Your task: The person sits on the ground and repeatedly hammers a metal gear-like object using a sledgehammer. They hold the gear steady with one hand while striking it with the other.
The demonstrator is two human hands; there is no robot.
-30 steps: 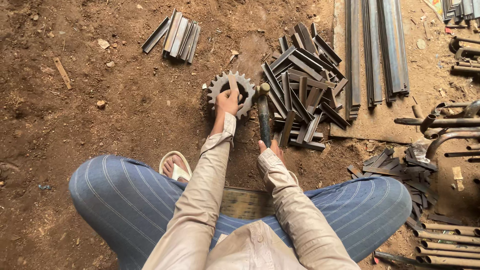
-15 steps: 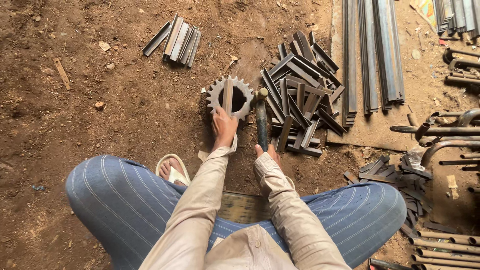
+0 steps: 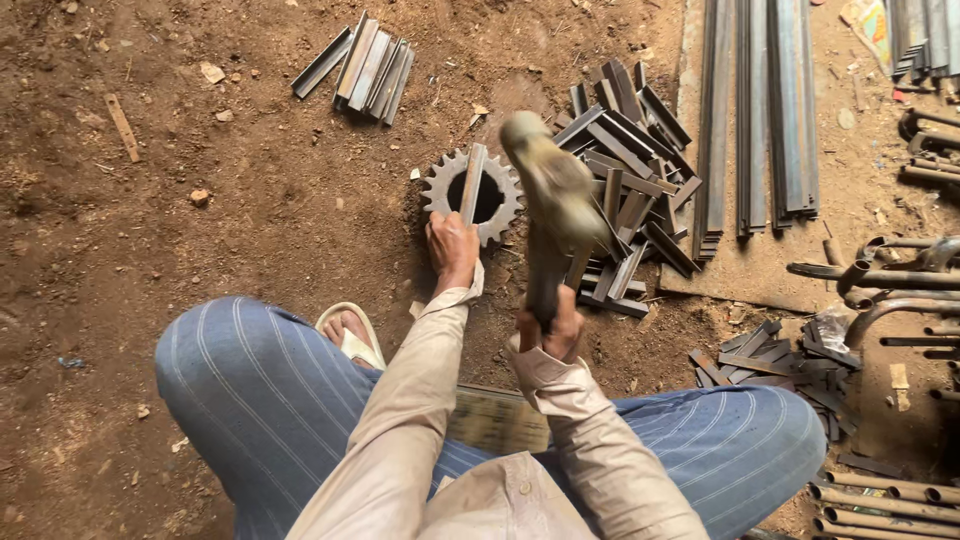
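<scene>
A toothed metal gear wheel (image 3: 441, 185) lies flat on the dirt ahead of my knees. A short flat metal strip (image 3: 473, 182) rests across its central hole. My left hand (image 3: 452, 247) grips the near end of that strip at the gear's near rim. My right hand (image 3: 549, 328) is closed around the handle of a hammer (image 3: 555, 200), raised and blurred, its head hovering just right of the gear above the scrap heap.
A heap of short angle-iron pieces (image 3: 630, 190) lies right of the gear. A small bundle of strips (image 3: 365, 68) sits farther back. Long steel bars (image 3: 770, 110) and bent pipes (image 3: 900, 275) fill the right side. My sandalled foot (image 3: 350, 335) is near left.
The hammer has swung up from resting beside the gear into a raised, blurred position. My left hand stays on the strip over the gear.
</scene>
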